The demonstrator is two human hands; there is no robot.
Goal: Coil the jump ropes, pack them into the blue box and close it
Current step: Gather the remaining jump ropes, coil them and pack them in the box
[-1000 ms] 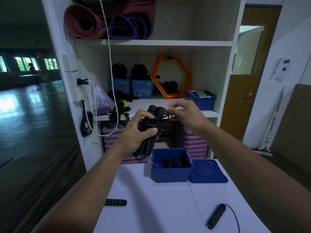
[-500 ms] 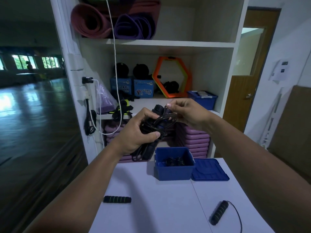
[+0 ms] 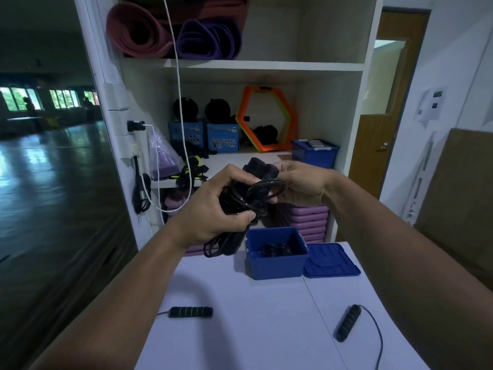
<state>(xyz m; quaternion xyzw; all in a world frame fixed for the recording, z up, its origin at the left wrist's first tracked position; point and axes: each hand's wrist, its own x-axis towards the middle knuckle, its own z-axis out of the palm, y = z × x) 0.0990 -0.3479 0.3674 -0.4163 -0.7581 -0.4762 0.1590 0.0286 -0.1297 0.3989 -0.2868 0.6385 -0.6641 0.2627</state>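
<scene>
Foam handles (image 3: 348, 326) of a loose rope lie on the table (image 3: 266, 329). Beyond, the box (image 3: 277, 265) stands open, lid (image 3: 330, 260) beside it. Above, the left hand (image 3: 213, 206) clamps a coiled bundle (image 3: 256, 193) and the right hand (image 3: 301, 182) grips its top. Coiling looks nearly finished; next, lower it into the box.

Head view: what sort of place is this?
Likely a gym or fitness studio storeroom: rolled exercise mats on the top shelf, an orange hexagonal agility ring below, and a large glossy-floored hall at left.
</scene>
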